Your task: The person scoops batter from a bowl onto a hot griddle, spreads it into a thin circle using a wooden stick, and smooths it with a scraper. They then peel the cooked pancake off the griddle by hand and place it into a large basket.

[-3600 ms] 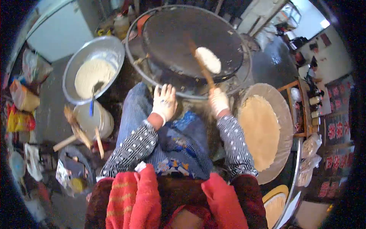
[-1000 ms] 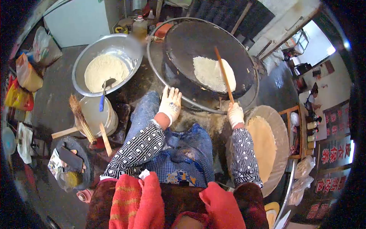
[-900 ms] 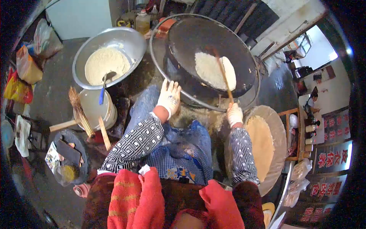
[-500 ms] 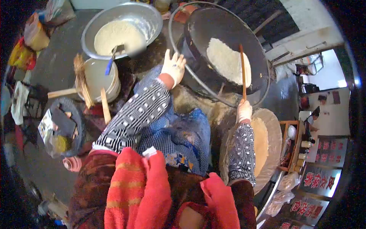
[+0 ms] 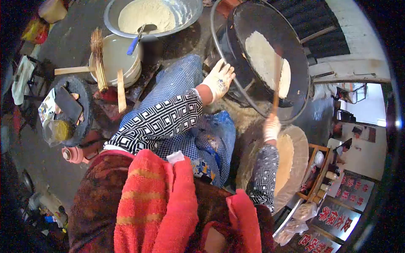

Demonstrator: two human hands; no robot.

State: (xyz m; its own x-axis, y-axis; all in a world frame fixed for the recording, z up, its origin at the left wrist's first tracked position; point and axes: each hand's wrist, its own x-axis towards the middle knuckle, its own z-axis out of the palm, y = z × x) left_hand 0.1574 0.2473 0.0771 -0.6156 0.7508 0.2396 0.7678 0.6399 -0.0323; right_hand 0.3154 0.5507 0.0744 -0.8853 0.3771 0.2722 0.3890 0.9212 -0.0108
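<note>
My right hand (image 5: 271,127), in a pale glove, grips a thin wooden stick (image 5: 276,86) that reaches over the round black griddle (image 5: 295,63). The stick is blurred and lies across the pale sheet of batter (image 5: 260,55), near its right end. The sheet is long, with a narrow strip showing on the far side of the stick. My left hand (image 5: 219,81), gloved too, holds nothing; its fingers are stretched out, tips close by the metal hoop (image 5: 214,33) around the griddle. Below my right hand, a thin tan flatbread (image 5: 285,160) lies on a round clear-covered base.
A metal basin (image 5: 195,12) of pale meal holds a blue-handled ladle (image 5: 133,46). Nearby stands a white bucket (image 5: 134,75) with a straw brush (image 5: 97,55) across it. A dark round tray (image 5: 86,88) sits at left. A person (image 5: 341,152) is far right.
The view has shifted, so the basin and griddle sit higher and the griddle farther right. My right hand still grips the stick, now blurred by motion; my left hand remains stretched out near the hoop.
</note>
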